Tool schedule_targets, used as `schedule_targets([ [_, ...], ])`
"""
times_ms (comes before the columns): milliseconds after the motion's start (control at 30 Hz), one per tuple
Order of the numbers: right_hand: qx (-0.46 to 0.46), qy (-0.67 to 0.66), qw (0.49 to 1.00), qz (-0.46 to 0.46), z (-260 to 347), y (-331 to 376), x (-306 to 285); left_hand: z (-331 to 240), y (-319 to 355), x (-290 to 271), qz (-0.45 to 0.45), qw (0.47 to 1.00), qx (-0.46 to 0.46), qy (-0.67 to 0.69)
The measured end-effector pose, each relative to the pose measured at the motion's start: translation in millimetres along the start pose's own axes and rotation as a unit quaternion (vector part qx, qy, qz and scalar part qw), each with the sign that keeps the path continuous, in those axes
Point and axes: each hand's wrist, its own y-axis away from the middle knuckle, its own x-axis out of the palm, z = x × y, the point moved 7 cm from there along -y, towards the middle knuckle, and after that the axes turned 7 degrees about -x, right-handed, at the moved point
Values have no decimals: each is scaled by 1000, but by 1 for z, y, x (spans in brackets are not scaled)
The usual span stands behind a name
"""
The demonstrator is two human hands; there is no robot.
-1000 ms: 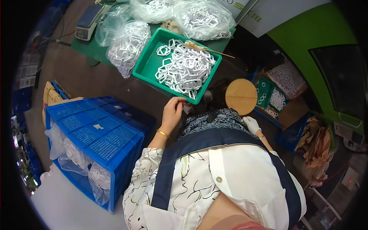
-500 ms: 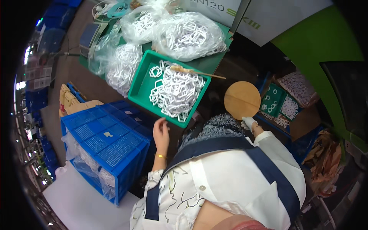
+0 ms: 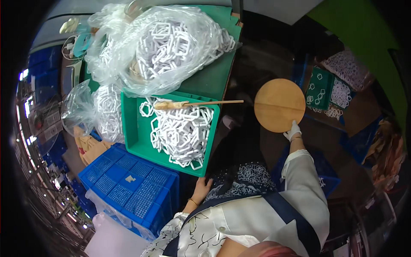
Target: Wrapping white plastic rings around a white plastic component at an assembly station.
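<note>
- Head view: the right hand, gloved in white, is clamped on the near rim of a round wooden seat, right of the frame's centre.
- The left hand, bare, lies low in the centre, thumb and fingers apart, just beside the near corner of a green tray.
- The tray, left of centre, carries white links and a wooden-handled brush.
- Clear bags fill the upper left.
</note>
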Motion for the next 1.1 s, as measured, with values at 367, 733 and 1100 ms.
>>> schedule_targets([
  [367, -55, -276, 958, 63, -110, -4, 1, 33, -9, -13, 50, 994, 39, -93],
  [733, 317, -915, -95, -231, -124, 94, 7, 76, -8, -24, -49, 994, -29, 90],
  [1100, 402, -683, -550, -264, 55, 120, 212, 116, -80, 69, -84, 936, -218, 263],
])
